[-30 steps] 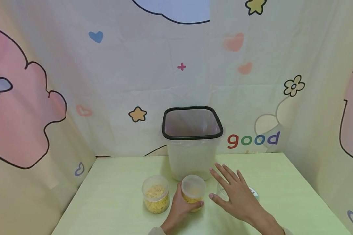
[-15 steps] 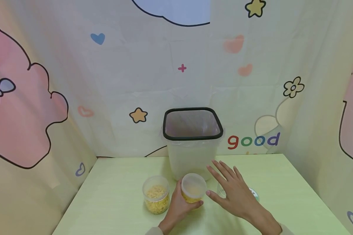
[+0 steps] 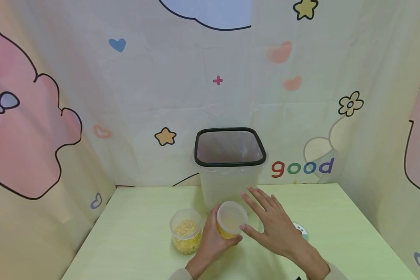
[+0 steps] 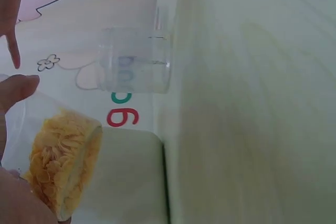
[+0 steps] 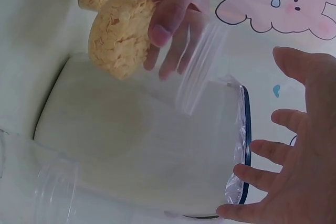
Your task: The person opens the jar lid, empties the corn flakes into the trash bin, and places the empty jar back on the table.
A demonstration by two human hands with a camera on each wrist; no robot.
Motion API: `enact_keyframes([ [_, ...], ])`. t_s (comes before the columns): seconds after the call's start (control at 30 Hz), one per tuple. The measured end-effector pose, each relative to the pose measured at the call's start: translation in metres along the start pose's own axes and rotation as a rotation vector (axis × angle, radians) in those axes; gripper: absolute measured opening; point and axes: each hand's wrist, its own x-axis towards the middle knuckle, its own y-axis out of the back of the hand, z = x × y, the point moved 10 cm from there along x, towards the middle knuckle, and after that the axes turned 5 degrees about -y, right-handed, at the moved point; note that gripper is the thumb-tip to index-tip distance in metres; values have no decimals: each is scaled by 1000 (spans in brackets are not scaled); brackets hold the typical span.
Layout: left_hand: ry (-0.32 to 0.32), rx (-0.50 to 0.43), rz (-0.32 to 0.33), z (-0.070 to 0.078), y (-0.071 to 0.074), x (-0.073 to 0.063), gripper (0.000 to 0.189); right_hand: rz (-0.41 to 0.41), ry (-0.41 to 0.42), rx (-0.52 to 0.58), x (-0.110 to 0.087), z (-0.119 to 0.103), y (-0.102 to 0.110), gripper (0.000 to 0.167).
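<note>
Currently in the left hand [image 3: 211, 240]: a clear jar [image 3: 232, 222], gripped around its side by thumb and fingers and raised off the table [image 3: 133, 233] in front of the bin.
Flakes [image 4: 65, 156]: yellow, gathered in the lower part of the gripped jar, whose mouth faces up while its body tilts toward the right hand.
Right hand [image 3: 274, 225]: fingers spread wide, thumb held away from them, near the mouth of the raised jar; the right wrist view shows a gap between hand and jar.
Second jar [image 3: 186, 233]: upright on the table just to the left of the left hand, also part-filled with yellow flakes.
Third jar [image 4: 136, 59]: see-through, standing on the table behind the right hand and mostly hidden by it in the head view.
Disc [image 3: 302, 231]: round and printed, with a green edge, on the table to the right of the third jar, partly covered by the right hand.
Bin [image 3: 227, 182]: pale-walled and black-rimmed, upright at the back of the table, a clear plastic liner [image 5: 237, 166] folded over its rim.
Backdrop [image 3: 143, 89]: a printed cloth with hearts, stars, a flower and the word "good" in coloured letters.
</note>
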Motion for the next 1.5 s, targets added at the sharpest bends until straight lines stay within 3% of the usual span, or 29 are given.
enact_keyframes([
  [0.17, -54, 117, 44, 17, 10, 5, 100, 27, 33, 28, 6, -9, 3, 77],
  [0.37, -223, 335, 154, 47, 25, 10, 99, 42, 23, 68, 12, -12, 2, 78],
  [0.5, -297, 409, 201, 60, 33, 12, 98, 56, 1, 95, 16, -13, 1, 78],
  [0.83, -366, 508, 227, 72, 38, 16, 97, 48, -85, 152, 23, -14, -5, 75],
  [1.07, -404, 583, 247, 79, 40, 17, 97, 51, -101, 175, 27, -16, -11, 74],
  [1.33, -472, 745, 270, 89, 40, 15, 93, 10, -146, 220, 30, -15, -17, 70],
  [1.5, -496, 787, 276, 92, 39, 13, 93, -8, -166, 273, 29, -14, -21, 67],
])
